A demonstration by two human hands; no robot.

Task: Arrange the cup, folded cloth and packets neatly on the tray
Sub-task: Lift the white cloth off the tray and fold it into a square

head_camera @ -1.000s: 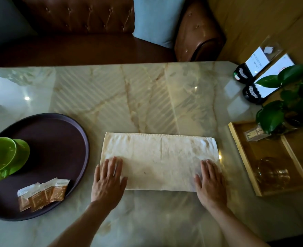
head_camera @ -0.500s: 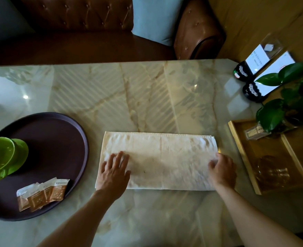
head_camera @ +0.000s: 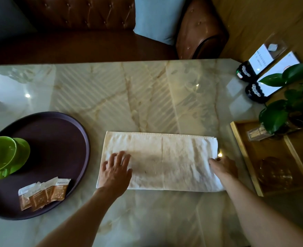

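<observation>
**Both hands on the cloth, tray waiting to the left**

The left hand (head_camera: 115,172) lies flat, fingers spread, pressing the near-left part of the white folded cloth (head_camera: 165,157) on the marble table (head_camera: 147,97). The right hand (head_camera: 224,165) curls its fingers on the cloth's right edge, pinching it. Left of the left hand, apart from the cloth, the dark round tray (head_camera: 58,132) holds the green cup (head_camera: 6,155) and, nearer the person, fanned brown packets (head_camera: 43,194). A wooden tray (head_camera: 241,148) sits just right of the right hand.

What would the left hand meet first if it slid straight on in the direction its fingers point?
Only more of the folded cloth: the left hand lies flat on it, fingers pointing away from the person. Beyond the cloth's far edge the marble table looks free, though depth is hard to judge.
</observation>
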